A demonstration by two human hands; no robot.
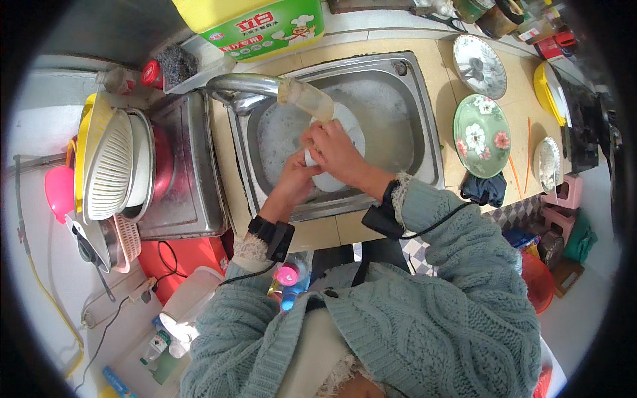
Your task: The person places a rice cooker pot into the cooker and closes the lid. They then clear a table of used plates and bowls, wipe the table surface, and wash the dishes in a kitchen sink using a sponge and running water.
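Over the stainless steel sink (425, 144), my left hand (292, 180) and my right hand (341, 151) meet and grip a small white item (309, 158) between them. My fingers cover most of it, so its kind cannot be made out. Just beneath my hands is a round white dish (354, 133), partly hidden by them. Cloudy water with suds (385, 114) fills the basin around it. Directly above my right hand ends the faucet (254, 83), with a translucent sleeve (311, 99) on its spout.
A floral green plate (480, 127), a patterned bowl (477, 64) and a smaller bowl (547, 161) stand on the right counter. Orange chopsticks (528, 149) lie between them. Colanders and basins (112, 164) are stacked at left. A large detergent jug (268, 32) stands behind the sink.
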